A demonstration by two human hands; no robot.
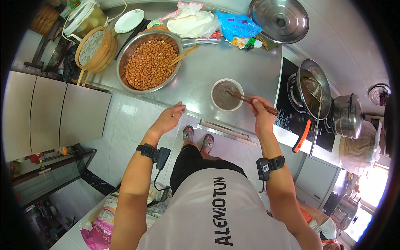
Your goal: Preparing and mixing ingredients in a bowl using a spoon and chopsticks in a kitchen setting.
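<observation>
My right hand (262, 112) is closed around a pair of brown chopsticks (250, 99), whose tips dip into greyish stuff in a white round bowl (214, 103) on the steel counter. My left hand (168, 118) hangs at the counter's front edge, fingers loosely bent, holding nothing. To the left of the bowl, a large steel basin (121, 76) holds many reddish-brown nuts (150, 64). Light wooden chopsticks (184, 56) lean on the basin's right rim.
At right, a wok (326, 103) with a wire skimmer sits on the hob beside a steel pot (347, 115). Bamboo steamers (93, 50), a white plate (129, 21), a blue bag (237, 26) and a large lid (281, 20) line the back. Another person (322, 222) is at lower right.
</observation>
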